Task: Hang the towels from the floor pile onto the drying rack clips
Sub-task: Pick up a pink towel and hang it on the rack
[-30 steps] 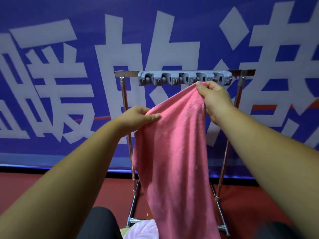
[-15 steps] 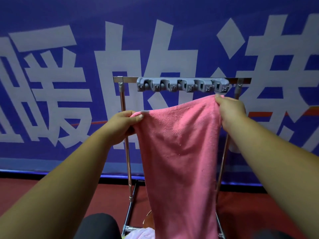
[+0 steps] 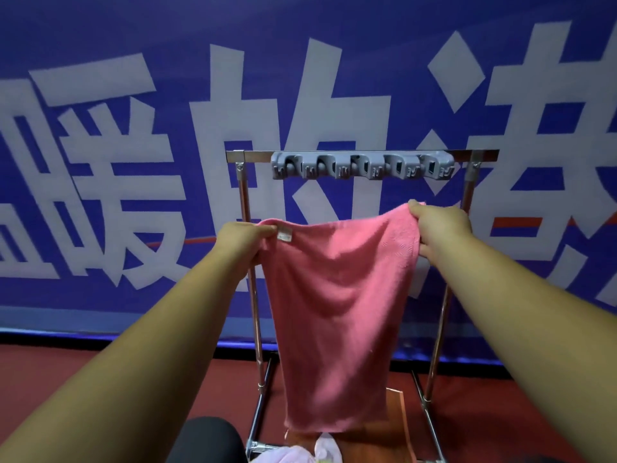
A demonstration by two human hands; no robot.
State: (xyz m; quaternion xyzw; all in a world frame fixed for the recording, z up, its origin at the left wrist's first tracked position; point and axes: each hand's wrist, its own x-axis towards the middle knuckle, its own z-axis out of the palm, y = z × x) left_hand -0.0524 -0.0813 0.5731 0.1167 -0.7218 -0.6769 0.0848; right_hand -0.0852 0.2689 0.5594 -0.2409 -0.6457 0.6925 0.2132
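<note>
Blue white-lettered banner (image 3: 133, 95) behind; left hand (image 3: 245, 238), right hand (image 3: 437, 225) pinch pink terry towel (image 3: 334, 295) corners. Likely next: raise edge into grey plastic clips (image 3: 362, 166).

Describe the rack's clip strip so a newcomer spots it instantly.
Find the big blue banner with white characters; a chrome drying rack stands before it. On the rack's top bar, above the pink towel, sits the clip strip: the only grey part, a row of five slots, all empty.
</note>
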